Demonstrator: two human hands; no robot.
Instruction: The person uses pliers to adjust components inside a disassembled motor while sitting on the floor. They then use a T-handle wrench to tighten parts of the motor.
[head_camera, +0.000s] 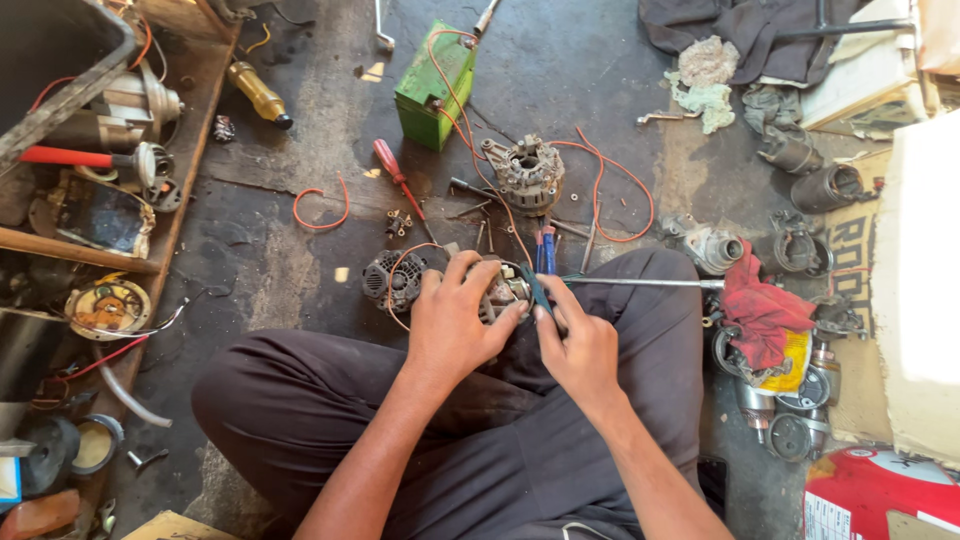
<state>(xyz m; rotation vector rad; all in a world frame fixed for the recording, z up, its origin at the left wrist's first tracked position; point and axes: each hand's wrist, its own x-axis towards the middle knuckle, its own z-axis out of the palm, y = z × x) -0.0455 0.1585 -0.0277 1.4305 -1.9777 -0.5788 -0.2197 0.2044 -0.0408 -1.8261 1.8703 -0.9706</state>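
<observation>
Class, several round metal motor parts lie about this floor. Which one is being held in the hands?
The part on the lap, gripped by the left hand; the finned one by the green battery lies untouched.

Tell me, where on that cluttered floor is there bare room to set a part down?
Bare floor lies between the green battery and the grey rags, and left of the loose red wire loop toward the wooden shelf edge. Around both hands and beside the red cloth it is crowded with parts.

Bare forearms and hands, dark grey trousers (500, 450).
</observation>
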